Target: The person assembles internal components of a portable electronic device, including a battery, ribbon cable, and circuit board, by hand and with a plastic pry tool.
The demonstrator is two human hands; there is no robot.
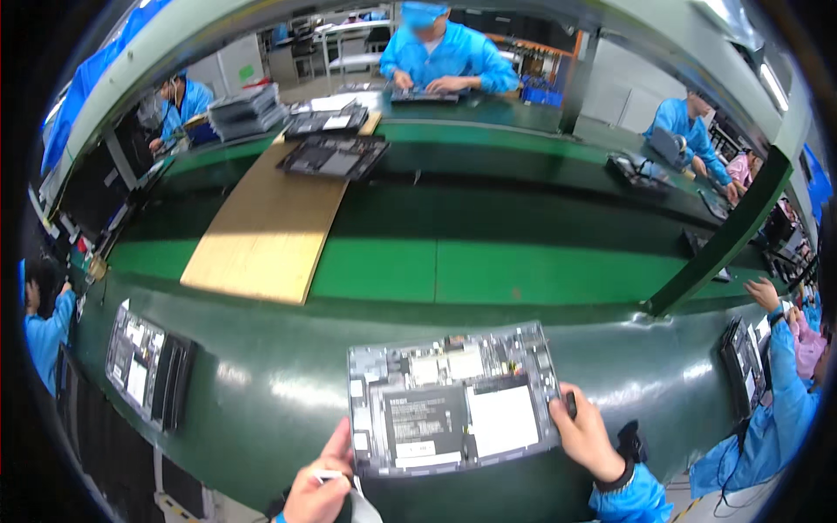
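Observation:
An opened laptop base (458,475) with its battery and circuit board bare is held tilted up above the near edge of the green bench. My right hand (591,436) grips its right edge, thumb on top, with a small black object (571,404) by the thumb that I cannot make out. My left hand (321,484) is closed at the lower left edge of the base, its index finger lying along the side. Something white (330,475) shows between the left fingers, its kind unclear.
Stacked open laptop bases (144,370) lie at the left, more (745,366) at the right. A wooden board (261,227) crosses the green conveyor, with another base (336,157) at its far end. A metal post (724,235) rises at right. Co-workers in blue sit around.

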